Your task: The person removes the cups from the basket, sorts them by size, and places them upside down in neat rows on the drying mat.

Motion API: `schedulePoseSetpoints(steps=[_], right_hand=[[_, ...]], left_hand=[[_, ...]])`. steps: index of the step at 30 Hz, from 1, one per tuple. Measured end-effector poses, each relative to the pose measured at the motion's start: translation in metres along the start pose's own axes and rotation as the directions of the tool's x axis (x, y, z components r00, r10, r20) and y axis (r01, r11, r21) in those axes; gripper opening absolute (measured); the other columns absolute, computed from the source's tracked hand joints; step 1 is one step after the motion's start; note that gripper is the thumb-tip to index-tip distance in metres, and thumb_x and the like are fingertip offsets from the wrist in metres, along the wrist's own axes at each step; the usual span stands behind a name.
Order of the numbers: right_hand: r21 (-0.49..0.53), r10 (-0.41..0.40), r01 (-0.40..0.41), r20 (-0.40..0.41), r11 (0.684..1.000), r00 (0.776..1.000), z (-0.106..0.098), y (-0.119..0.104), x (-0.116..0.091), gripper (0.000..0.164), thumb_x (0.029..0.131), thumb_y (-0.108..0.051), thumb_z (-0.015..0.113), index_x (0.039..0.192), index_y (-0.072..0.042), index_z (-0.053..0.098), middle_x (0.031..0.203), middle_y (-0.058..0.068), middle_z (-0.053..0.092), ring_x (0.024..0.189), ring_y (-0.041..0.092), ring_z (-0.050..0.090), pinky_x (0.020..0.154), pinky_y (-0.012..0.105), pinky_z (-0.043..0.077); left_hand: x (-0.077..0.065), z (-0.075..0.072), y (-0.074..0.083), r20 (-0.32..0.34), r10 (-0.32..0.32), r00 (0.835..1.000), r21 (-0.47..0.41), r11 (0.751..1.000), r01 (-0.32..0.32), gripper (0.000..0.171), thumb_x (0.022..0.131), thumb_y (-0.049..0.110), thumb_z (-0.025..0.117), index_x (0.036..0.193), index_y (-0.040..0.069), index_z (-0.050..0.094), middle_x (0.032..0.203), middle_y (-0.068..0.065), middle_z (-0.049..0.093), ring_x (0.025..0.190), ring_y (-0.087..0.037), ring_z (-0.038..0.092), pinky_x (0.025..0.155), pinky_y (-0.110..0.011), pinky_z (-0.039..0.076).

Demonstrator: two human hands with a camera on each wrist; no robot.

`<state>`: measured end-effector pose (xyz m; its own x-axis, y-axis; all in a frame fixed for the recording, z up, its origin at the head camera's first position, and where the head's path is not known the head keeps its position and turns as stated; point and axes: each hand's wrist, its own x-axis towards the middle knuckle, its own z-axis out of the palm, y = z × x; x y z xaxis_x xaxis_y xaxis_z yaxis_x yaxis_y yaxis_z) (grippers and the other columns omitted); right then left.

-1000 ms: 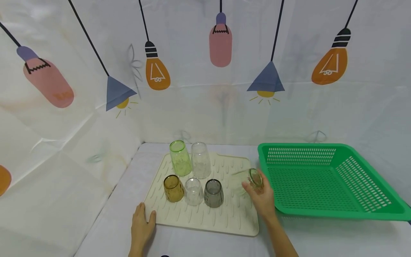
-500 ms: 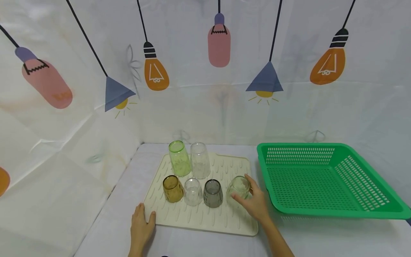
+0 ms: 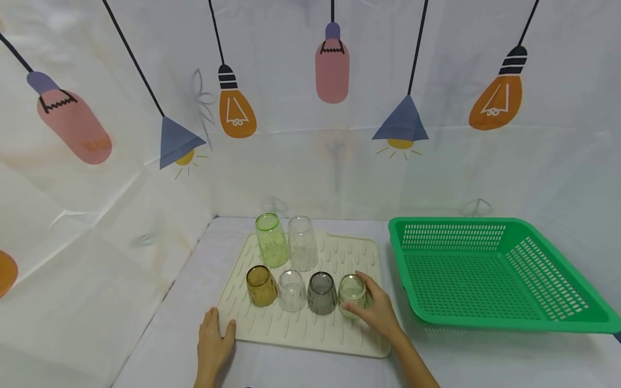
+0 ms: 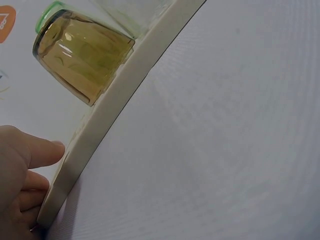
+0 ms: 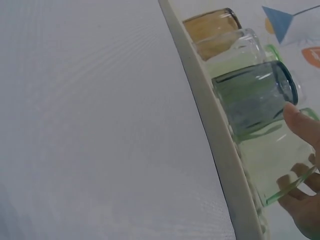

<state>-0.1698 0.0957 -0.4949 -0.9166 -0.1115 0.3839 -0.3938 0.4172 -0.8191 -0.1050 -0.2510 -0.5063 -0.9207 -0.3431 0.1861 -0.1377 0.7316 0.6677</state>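
In the head view, my right hand (image 3: 377,311) holds a short pale green glass (image 3: 352,293) between thumb and fingers. The glass stands on a cream drying mat (image 3: 301,331), at the right end of a row. Beside it are a grey glass (image 3: 322,293), a short clear glass (image 3: 292,292) and an amber glass (image 3: 262,286). In the right wrist view, the thumb of my right hand (image 5: 306,165) lies near the grey glass's edge. My left hand (image 3: 213,339) rests at the mat's front left corner, its thumb touching the mat edge in the left wrist view.
Behind the row stand a tall green glass (image 3: 273,241) and a tall clear glass (image 3: 303,245) on the mat. A green plastic basket (image 3: 504,324) sits to the right of the mat. A patterned white cloth (image 3: 301,161) hangs behind the table.
My right hand has brought the pale green glass left and down from above the mat's right side, setting it upright beside the grey glass. My left hand has stayed in place.
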Motion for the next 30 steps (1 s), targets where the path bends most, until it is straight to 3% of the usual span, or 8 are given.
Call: schedulePoseSetpoints(steps=[10,17,20,22,25,30], right_hand=[[0.008,0.047,-0.047,0.02,0.999,0.999,-0.003,0.003,0.002,0.077,0.066,-0.014,0.086,0.13,0.005,0.048,0.129,0.024,0.054,0.12,0.04,0.05,0.097,0.053,0.042],[-0.013,0.093,-0.092,0.089,0.996,0.992,-0.01,0.002,0.0,0.084,0.068,-0.015,0.085,0.134,0.012,0.039,0.131,0.031,0.049,0.121,0.044,0.048,0.101,0.052,0.039],[-0.027,0.093,-0.091,0.112,0.996,0.989,-0.015,0.001,0.0,0.086,0.069,-0.015,0.084,0.135,0.014,0.036,0.131,0.034,0.047,0.121,0.046,0.047,0.101,0.053,0.039],[-0.045,0.08,-0.075,0.122,0.996,0.989,-0.021,-0.002,-0.001,0.086,0.069,-0.015,0.084,0.135,0.014,0.036,0.131,0.034,0.046,0.12,0.046,0.047,0.1,0.053,0.039],[-0.106,0.041,-0.026,0.139,0.994,0.989,-0.031,-0.011,-0.002,0.085,0.07,-0.018,0.083,0.135,0.013,0.038,0.133,0.032,0.046,0.12,0.046,0.047,0.097,0.053,0.042],[-0.134,-0.021,0.049,0.201,0.99,0.979,-0.048,-0.033,-0.007,0.077,0.076,-0.022,0.079,0.135,0.009,0.042,0.135,0.026,0.048,0.119,0.041,0.051,0.094,0.047,0.047]], left_hand=[[0.002,-0.001,0.001,0.024,-0.011,1.0,0.007,1.0,0.011,0.06,0.086,0.009,0.057,0.129,-0.026,0.032,0.134,-0.045,0.029,0.127,-0.057,0.025,0.108,-0.062,0.018],[0.005,-0.005,0.0,0.063,-0.037,0.997,0.01,0.999,0.037,0.063,0.088,0.011,0.057,0.13,-0.026,0.03,0.136,-0.046,0.026,0.129,-0.057,0.022,0.109,-0.061,0.016],[0.003,-0.007,0.003,0.041,-0.028,0.999,-0.004,1.0,0.029,0.063,0.088,0.012,0.057,0.13,-0.026,0.031,0.135,-0.046,0.026,0.129,-0.057,0.023,0.108,-0.064,0.016],[0.003,-0.008,0.006,0.008,0.003,1.0,-0.013,1.0,-0.002,0.062,0.088,0.013,0.056,0.129,-0.026,0.031,0.134,-0.047,0.027,0.128,-0.058,0.023,0.106,-0.066,0.016],[0.004,-0.01,0.013,-0.098,0.087,0.991,-0.044,0.995,-0.092,0.058,0.087,0.01,0.058,0.126,-0.027,0.036,0.13,-0.047,0.033,0.124,-0.06,0.029,0.101,-0.071,0.02],[0.01,-0.017,0.034,-0.263,0.217,0.94,-0.073,0.967,-0.244,0.049,0.086,0.006,0.063,0.122,-0.022,0.046,0.122,-0.041,0.048,0.114,-0.057,0.045,0.093,-0.066,0.037]])
